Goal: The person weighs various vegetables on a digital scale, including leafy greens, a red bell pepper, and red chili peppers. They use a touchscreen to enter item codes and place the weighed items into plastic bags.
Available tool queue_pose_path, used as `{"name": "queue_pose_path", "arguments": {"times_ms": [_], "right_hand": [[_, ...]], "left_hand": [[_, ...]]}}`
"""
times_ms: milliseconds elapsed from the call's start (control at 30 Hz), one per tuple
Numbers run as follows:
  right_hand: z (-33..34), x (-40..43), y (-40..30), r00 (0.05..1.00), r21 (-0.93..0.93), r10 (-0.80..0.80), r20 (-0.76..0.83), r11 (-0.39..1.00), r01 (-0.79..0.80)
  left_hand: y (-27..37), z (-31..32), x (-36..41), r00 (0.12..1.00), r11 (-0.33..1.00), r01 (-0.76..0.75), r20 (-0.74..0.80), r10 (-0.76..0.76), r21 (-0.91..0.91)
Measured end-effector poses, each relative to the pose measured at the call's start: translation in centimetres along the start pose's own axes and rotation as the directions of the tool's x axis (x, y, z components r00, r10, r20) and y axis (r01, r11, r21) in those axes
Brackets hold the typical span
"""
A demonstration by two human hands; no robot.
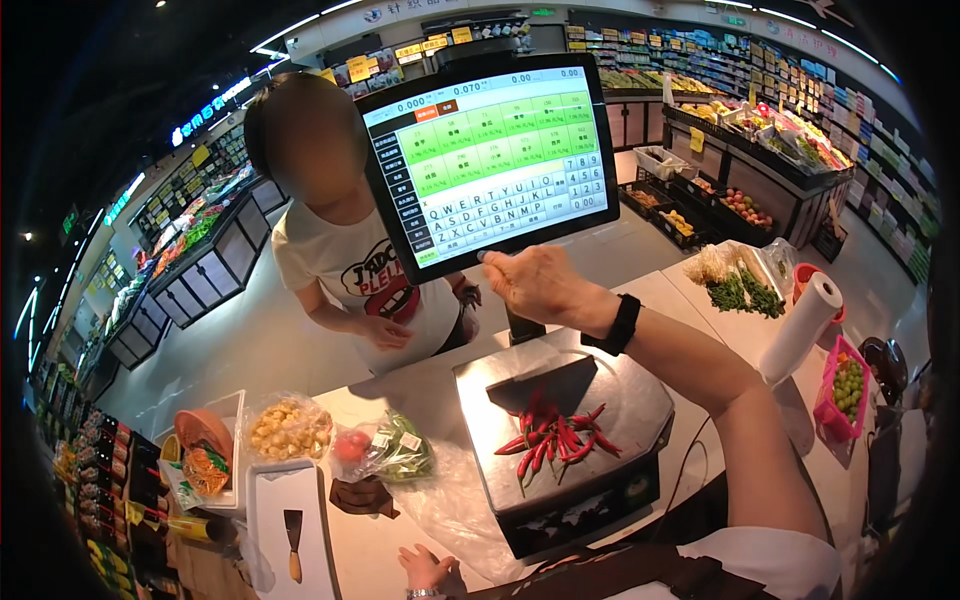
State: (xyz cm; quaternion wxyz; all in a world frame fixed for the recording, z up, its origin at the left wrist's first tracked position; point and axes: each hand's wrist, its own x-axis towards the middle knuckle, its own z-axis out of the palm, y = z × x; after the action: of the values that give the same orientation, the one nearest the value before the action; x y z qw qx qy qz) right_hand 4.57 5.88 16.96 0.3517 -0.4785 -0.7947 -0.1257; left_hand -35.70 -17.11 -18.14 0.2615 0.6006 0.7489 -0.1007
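Note:
My right hand (pixel 536 285) is raised at the lower edge of a scale's touchscreen (pixel 487 165). Its fingers are curled, and the palm is hidden from me. The lit screen shows green product tiles and a keyboard. Below my forearm, a pile of red chilli peppers (pixel 555 442) lies loose on the metal platter (pixel 622 405) of the weighing scale. My left hand (pixel 426 568) is low on the counter, fingers apart and holding nothing. Beside it spreads a clear plastic bag (pixel 450 510). A bag of green vegetables (pixel 405 450) and a red tomato-like item (pixel 351 445) sit beyond.
Across the counter (pixel 600 307) stands a person (pixel 337 255). On the left are a white tray (pixel 281 480) with a scraper (pixel 294 544) and a bag of yellowish pieces (pixel 291 427). At right stand a paper roll (pixel 802 326), leafy greens (pixel 739 289) and a pink basket (pixel 825 405) of grapes.

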Motion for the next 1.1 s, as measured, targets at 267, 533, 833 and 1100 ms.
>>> {"name": "queue_pose_path", "arguments": {"times_ms": [267, 533, 833, 1100], "right_hand": [[-2.0, 0.1, 3.3, 0.99, -0.073, 0.128, -0.053, 0.989, -0.132], [-1.6, -0.2, 4.1, 0.988, -0.068, 0.154, 0.013, 0.986, -0.152], [-1.4, 0.2, 3.3, 0.966, -0.047, 0.229, 0.117, 0.973, -0.225], [0.0, 0.1, 4.8, 0.992, -0.096, 0.118, -0.049, 0.988, -0.122]], "left_hand": [[-0.6, 0.1, 0.4, 1.0, 1.0, -0.013, 0.015, 0.013, 0.023], [-1.2, 1.1, 0.7, 0.998, 0.999, -0.043, -0.051, 0.043, 0.008], [-0.8, 0.6, 0.1, 0.997, 0.999, -0.044, -0.055, 0.045, 0.016], [0.1, -0.5, -0.4, 1.0, 1.0, 0.008, 0.004, -0.008, 0.017]]}}
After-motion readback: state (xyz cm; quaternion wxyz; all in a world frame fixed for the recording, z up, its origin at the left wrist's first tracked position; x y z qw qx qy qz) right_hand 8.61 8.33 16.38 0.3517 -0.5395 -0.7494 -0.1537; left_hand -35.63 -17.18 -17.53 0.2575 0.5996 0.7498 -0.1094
